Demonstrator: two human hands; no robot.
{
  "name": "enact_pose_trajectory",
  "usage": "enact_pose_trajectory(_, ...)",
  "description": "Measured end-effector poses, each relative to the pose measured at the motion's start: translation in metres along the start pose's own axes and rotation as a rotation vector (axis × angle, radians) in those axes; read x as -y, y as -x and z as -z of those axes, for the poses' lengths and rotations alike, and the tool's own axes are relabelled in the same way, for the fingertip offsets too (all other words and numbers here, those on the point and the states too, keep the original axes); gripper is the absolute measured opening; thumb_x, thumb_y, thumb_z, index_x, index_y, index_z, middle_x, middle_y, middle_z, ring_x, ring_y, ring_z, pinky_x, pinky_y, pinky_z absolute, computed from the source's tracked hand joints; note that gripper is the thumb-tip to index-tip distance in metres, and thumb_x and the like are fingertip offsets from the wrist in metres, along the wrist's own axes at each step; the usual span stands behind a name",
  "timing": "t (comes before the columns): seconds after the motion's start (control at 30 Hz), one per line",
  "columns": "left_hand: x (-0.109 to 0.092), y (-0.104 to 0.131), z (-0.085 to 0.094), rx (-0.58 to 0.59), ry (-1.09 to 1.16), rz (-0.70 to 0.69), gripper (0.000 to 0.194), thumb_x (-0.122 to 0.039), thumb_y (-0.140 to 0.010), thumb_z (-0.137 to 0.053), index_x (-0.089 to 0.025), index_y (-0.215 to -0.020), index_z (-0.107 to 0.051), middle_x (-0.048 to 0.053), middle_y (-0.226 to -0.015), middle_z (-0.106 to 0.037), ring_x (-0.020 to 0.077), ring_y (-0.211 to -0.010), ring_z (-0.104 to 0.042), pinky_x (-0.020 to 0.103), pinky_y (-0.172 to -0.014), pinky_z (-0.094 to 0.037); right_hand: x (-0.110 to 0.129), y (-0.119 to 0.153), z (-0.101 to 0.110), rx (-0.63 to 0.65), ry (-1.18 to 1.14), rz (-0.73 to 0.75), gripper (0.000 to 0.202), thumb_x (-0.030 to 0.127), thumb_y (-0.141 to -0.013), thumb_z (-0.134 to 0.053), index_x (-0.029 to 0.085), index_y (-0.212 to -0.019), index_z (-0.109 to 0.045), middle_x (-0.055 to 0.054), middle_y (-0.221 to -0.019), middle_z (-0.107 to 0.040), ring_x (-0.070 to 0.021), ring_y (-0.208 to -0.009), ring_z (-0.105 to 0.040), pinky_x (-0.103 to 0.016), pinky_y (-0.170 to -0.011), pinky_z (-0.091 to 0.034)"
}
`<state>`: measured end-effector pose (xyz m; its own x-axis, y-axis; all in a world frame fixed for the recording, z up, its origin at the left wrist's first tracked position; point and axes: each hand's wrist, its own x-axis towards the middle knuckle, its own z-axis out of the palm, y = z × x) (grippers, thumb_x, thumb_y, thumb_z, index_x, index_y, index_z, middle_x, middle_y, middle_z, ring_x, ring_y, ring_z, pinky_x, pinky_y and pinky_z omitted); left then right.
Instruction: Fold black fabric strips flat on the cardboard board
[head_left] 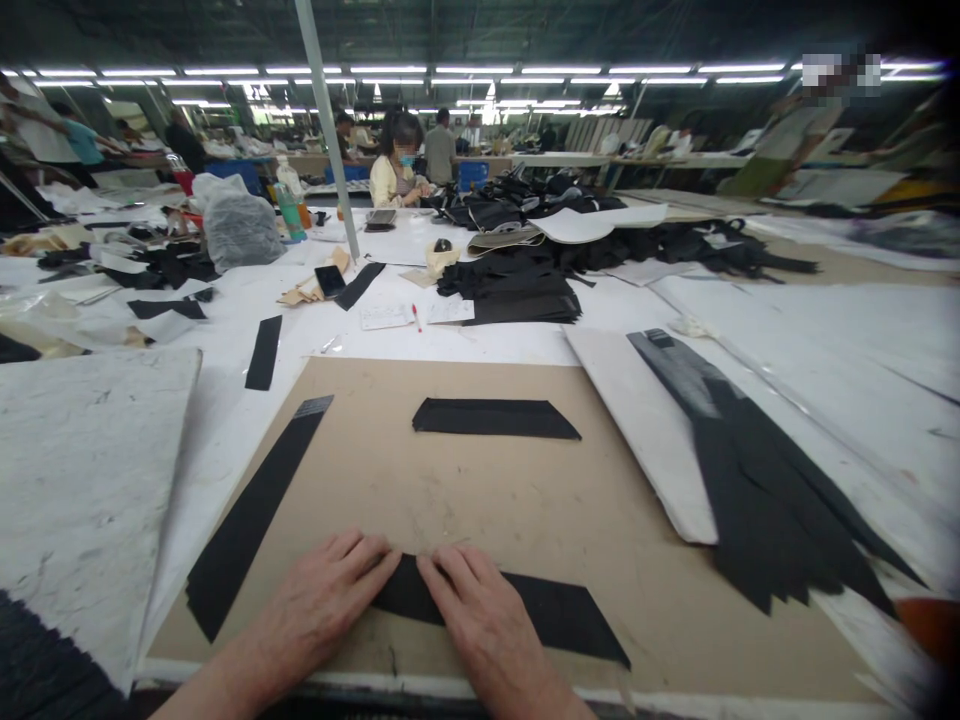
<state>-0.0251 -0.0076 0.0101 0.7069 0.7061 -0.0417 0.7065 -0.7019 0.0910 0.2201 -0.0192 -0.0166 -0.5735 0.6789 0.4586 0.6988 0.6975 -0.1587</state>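
Observation:
A black fabric strip (562, 612) with a slanted right end lies on the tan board (480, 500) near its front edge. My left hand (326, 590) holds the strip by its upper edge, fingers curled together. Close beside it, my right hand (480, 610) pinches the same edge, its thumb and fingers pressed on the cloth. The hands hide parts of the strip. Farther up the board rests another black strip (495, 418), seemingly folded lengthwise. A longer black strip (259, 520) with a greyish marked end slants along the board's left side.
On the right, a fanned stack of black strips (765, 470) overlaps a white panel (645, 430). Behind the board are a red pen (416, 318), a phone (330, 281) and piled black pieces (517, 285). A metal pole (330, 130) rises from the table. A co-worker (397, 165) sits across.

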Motion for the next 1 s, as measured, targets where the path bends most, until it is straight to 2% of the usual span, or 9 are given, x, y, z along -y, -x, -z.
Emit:
enact_pose_trajectory(0.13, 0.000, 0.000, -0.002, -0.035, 0.002, -0.016, 0.060, 0.004, -0.089, -0.043, -0.019, -0.145, -0.041, 0.009, -0.130, -0.057, 0.0246, -0.106, -0.053, 0.040, -0.093, -0.052, -0.018, 0.020, 0.021, 0.013, -0.009, -0.020, 0.038, 0.007, -0.097, -0.040, 0.012, -0.128, -0.060, -0.010, -0.113, -0.065, -0.0243, -0.102, -0.060, -0.035, -0.093, -0.054)
enact_pose_trajectory(0.27, 0.001, 0.002, -0.007, -0.101, -0.005, -0.021, 0.062, 0.005, -0.088, -0.040, -0.019, -0.146, -0.043, 0.010, -0.130, -0.058, 0.0244, -0.108, -0.053, 0.039, -0.094, -0.052, -0.038, 0.047, 0.042, 0.053, 0.069, -0.027, 0.048, 0.001, -0.092, -0.035, 0.011, -0.133, -0.057, -0.012, -0.118, -0.064, -0.0253, -0.105, -0.060, -0.037, -0.092, -0.056)
enact_pose_trajectory(0.43, 0.005, 0.006, -0.017, -0.193, 0.122, 0.054, 0.065, 0.005, -0.088, -0.034, -0.028, -0.141, -0.051, 0.007, -0.130, -0.058, 0.0218, -0.112, -0.055, 0.035, -0.093, -0.055, -0.060, 0.075, 0.057, 0.088, 0.163, -0.046, 0.052, -0.001, -0.087, -0.035, 0.012, -0.134, -0.055, -0.013, -0.117, -0.064, -0.0246, -0.107, -0.060, -0.037, -0.090, -0.058)
enact_pose_trajectory(0.57, 0.007, 0.011, -0.022, -0.266, 0.219, 0.085, 0.056, 0.000, -0.092, -0.035, -0.030, -0.135, -0.056, 0.007, -0.130, -0.059, 0.0211, -0.113, -0.057, 0.035, -0.094, -0.056, -0.069, 0.089, 0.056, 0.092, 0.195, -0.064, 0.052, 0.001, -0.087, -0.040, 0.015, -0.135, -0.055, -0.012, -0.119, -0.064, -0.0246, -0.108, -0.061, -0.035, -0.089, -0.059)
enact_pose_trajectory(0.7, 0.014, 0.019, -0.020, -0.340, 0.237, 0.084, 0.048, -0.004, -0.096, -0.037, -0.029, -0.132, -0.058, 0.007, -0.131, -0.061, 0.0205, -0.116, -0.057, 0.037, -0.098, -0.055, -0.071, 0.098, 0.047, 0.089, 0.201, -0.107, 0.056, 0.000, -0.086, -0.040, 0.018, -0.137, -0.054, -0.012, -0.123, -0.063, -0.0253, -0.111, -0.060, -0.037, -0.092, -0.057)
enact_pose_trajectory(0.83, 0.012, 0.020, -0.010, -0.440, 0.294, 0.239, 0.033, -0.010, -0.099, -0.041, -0.028, -0.111, -0.066, 0.005, -0.129, -0.061, 0.0176, -0.114, -0.060, 0.031, -0.097, -0.053, -0.072, 0.100, 0.041, 0.080, 0.173, -0.128, 0.052, 0.001, -0.090, -0.038, 0.019, -0.136, -0.055, -0.012, -0.123, -0.062, -0.0251, -0.110, -0.060, -0.038, -0.092, -0.056)
enact_pose_trajectory(0.9, 0.003, 0.014, -0.004, -0.434, 0.362, 0.328, 0.028, -0.016, -0.101, -0.042, -0.028, -0.112, -0.064, 0.004, -0.127, -0.062, 0.0172, -0.115, -0.060, 0.032, -0.100, -0.051, -0.073, 0.095, 0.042, 0.052, 0.181, -0.125, 0.043, 0.006, -0.095, -0.038, 0.019, -0.130, -0.058, -0.012, -0.119, -0.063, -0.0256, -0.106, -0.061, -0.039, -0.088, -0.056)
enact_pose_trajectory(1.0, -0.015, -0.002, 0.004, -0.340, 0.478, 0.411, 0.022, -0.028, -0.102, -0.045, -0.028, -0.117, -0.061, 0.005, -0.123, -0.061, 0.0191, -0.116, -0.058, 0.035, -0.103, -0.048, -0.074, 0.087, 0.047, -0.004, 0.224, -0.130, 0.029, 0.023, -0.103, -0.038, 0.018, -0.121, -0.061, -0.012, -0.111, -0.064, -0.0276, -0.098, -0.062, -0.041, -0.081, -0.055)
